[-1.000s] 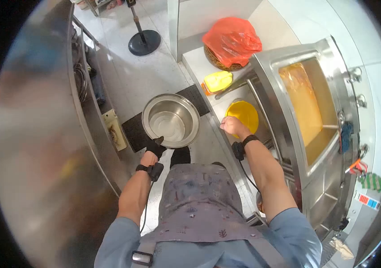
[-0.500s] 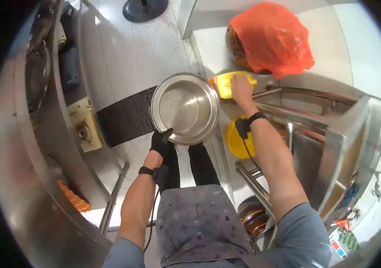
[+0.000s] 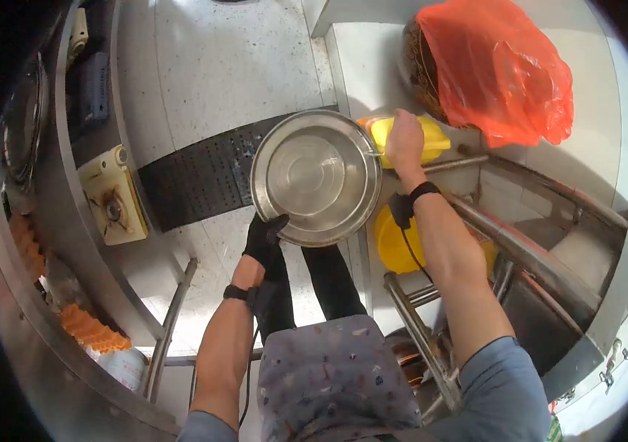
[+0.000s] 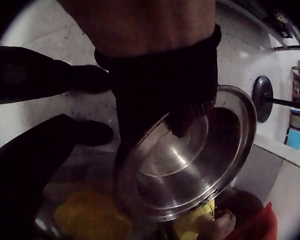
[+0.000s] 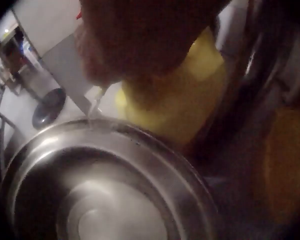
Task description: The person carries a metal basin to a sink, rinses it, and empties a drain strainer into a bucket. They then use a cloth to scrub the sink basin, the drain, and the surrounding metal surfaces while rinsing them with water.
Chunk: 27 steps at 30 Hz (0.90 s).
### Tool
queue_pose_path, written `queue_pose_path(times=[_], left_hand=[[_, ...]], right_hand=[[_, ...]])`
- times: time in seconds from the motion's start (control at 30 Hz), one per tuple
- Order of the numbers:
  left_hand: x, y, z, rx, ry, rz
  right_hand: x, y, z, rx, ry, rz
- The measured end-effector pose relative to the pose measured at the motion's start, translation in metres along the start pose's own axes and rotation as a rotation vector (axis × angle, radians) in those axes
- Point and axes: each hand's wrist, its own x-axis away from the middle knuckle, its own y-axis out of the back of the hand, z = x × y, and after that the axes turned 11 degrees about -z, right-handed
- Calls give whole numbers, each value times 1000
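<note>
Narrow kitchen aisle, floor of pale tiles, with a dark perforated mat laid across, out past the left hand. Black-gloved left hand closed on the near rim of a wide-lipped stainless-steel basin, thumb over the lip. Bare right hand on top of a yellow plastic jug, just beside the basin's far edge; fingers largely hidden beneath, so impossible to tell gripping from pressing. Between right hand and rim, a short pale streak, too blurred to call spout or liquid. Basin thus between the two hands, apparently clear of the floor.

Handling, by judgement: basin stiff, hardly fragile, moderately light, awkwardly broad for one hand, slippery if wet; best taken by the lip, with a second hold opposite the glove. Jug probably slightly yielding, heavier if full.

Nearer the body from the right hand, a yellow bucket; farther out, a red plastic bag over a brown basket. Well left of the glove, a cream single-burner stove.
</note>
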Motion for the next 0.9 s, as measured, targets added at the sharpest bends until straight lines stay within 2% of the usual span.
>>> queue_pose_path(times=[0.07, 0.17, 0.23, 0.3, 0.33, 0.4, 0.43, 0.5, 0.53, 0.6, 0.63, 0.7, 0.73, 0.8, 0.9], left_hand=[[3, -1, -8, -76, 19, 7], [-4, -2, -3, 42, 26, 45], [-11, 1, 1, 6, 19, 29], [-12, 4, 4, -33, 21, 10], [-10, 2, 3, -51, -6, 13], [-10, 0, 2, -68, -33, 12], [-9, -2, 0, -55, -13, 3], [-6, -1, -2, -51, 17, -16], [-5, 1, -3, -86, 16, -7], [-6, -1, -9, -104, -4, -13], [-4, 1, -7, -103, 1, -15], [-3, 3, -13, -392, -159, 58], [-5, 0, -17, -389, -171, 58], [1, -2, -15, -197, -43, 5], [-4, 2, -7, -102, -33, 43]], right_hand=[[-1, 1, 3, 10, -39, 10], [-3, 4, 4, 34, -81, 61], [-10, 4, 1, 40, -87, 91], [-9, 0, -12, -179, 74, 11], [-9, 1, -14, -180, 76, 10], [-7, 0, -17, -379, -160, 13], [-10, 0, -12, -383, -160, 16], [-9, -1, -3, -153, -141, -57], [-4, -2, -2, -156, -148, -50], [-10, -4, 2, 116, -54, 86], [-8, -4, 0, 118, -54, 92], [-11, -1, -2, 56, -15, 108], [-15, -1, -3, 53, -9, 98], [-10, 0, -8, -229, -69, 51], [-9, -3, -7, -139, -111, 42]])
